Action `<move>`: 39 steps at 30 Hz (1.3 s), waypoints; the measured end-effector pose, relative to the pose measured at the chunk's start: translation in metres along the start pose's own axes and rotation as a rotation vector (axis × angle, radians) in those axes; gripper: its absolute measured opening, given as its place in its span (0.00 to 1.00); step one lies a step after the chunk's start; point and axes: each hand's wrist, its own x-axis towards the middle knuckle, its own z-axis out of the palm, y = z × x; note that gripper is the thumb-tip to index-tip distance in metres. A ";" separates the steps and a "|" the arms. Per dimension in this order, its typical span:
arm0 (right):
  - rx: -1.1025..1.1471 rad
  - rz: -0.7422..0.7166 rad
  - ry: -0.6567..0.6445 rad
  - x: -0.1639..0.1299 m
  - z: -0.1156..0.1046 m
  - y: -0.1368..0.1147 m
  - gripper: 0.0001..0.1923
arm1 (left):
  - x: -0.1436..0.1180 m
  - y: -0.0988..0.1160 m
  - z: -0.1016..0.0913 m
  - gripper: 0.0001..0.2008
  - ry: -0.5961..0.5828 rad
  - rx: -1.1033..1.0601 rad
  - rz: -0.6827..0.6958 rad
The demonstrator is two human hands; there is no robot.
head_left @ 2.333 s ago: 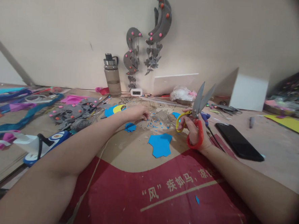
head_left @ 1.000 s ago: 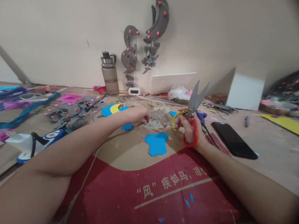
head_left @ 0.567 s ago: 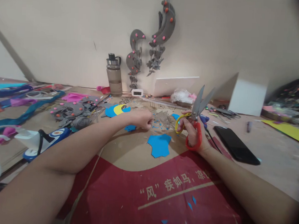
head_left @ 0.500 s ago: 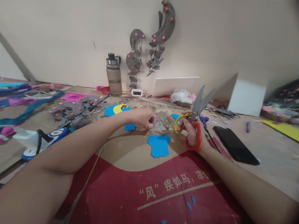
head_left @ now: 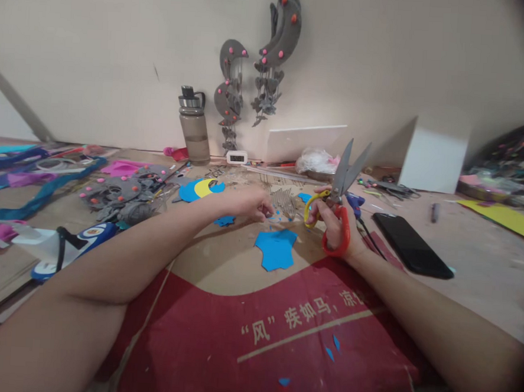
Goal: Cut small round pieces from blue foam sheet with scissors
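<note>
My right hand holds a pair of scissors with a yellow and a red handle loop, blades spread and pointing up. My left hand is closed, its fingers curled low over small blue scraps on the cardboard; whatever it may hold is hidden. Below the hands lies a flat blue cut piece with angular edges. Behind my left forearm are a blue piece with a yellow crescent and a smaller jagged blue piece.
A red and brown cardboard sheet covers the near table. A black phone lies right, a water bottle stands at the wall. Grey felt pieces and a blue-and-white device sit left. Grey moon ornaments hang behind.
The view has shifted slightly, so everything sits a little further left and higher. My left fingers have loosened a little from a tighter fist; the scissors stay spread in my right hand.
</note>
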 end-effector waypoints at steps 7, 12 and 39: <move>0.010 -0.021 -0.012 0.001 -0.001 0.006 0.13 | 0.003 0.002 0.014 0.09 0.013 0.098 -0.055; -0.009 -0.005 -0.006 0.001 -0.001 0.002 0.14 | -0.007 0.020 -0.003 0.08 -0.065 0.039 -0.012; 0.058 0.048 0.001 -0.001 0.004 -0.008 0.15 | -0.013 0.060 -0.019 0.06 0.132 -0.546 -0.101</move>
